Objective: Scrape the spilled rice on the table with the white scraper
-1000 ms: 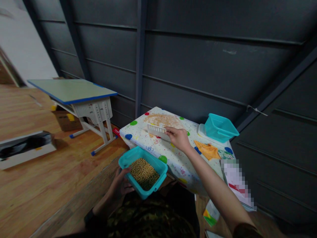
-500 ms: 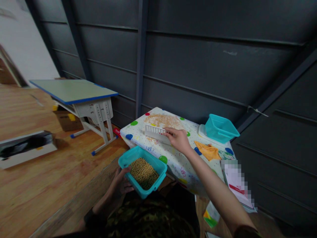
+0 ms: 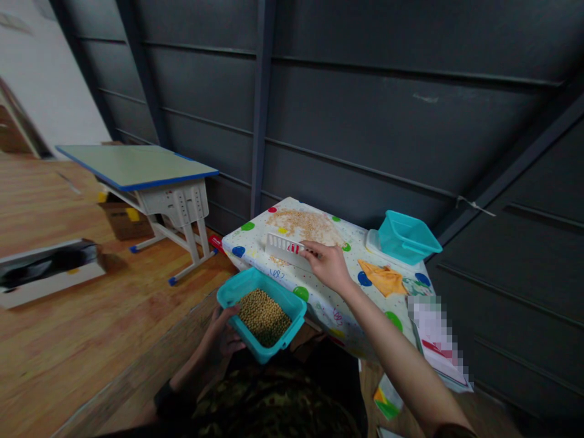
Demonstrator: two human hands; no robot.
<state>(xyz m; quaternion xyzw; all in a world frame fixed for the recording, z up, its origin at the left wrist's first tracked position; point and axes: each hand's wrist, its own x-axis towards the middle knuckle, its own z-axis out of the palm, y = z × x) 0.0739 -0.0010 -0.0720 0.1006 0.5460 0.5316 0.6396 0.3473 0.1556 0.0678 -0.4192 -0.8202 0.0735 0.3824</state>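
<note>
My left hand (image 3: 223, 334) grips the left side of a turquoise plastic tub (image 3: 283, 291), thumb over the rim. Round tan beans, apparently soybeans (image 3: 263, 313), partly fill it. The tub is at the near edge of the table, tilted slightly. My right hand (image 3: 329, 266) pinches the top edge of a white slotted plastic strip (image 3: 280, 246), which stands on its long edge on the patterned tablecloth (image 3: 274, 277). Beyond the strip, small tan grains or crumbs (image 3: 305, 224) are spread over the cloth. A few more lie on its near side.
A second turquoise tub (image 3: 406, 237) stands on a white lid at the table's right end. An orange cloth (image 3: 383, 278) and a pixelated sheet (image 3: 435, 334) lie nearer. A green-topped desk (image 3: 137, 164) stands left, and a dark panelled wall (image 3: 365, 134) rises behind the table.
My right hand and the white strip have shifted slightly toward me. The left hand and its tub have hardly moved.
</note>
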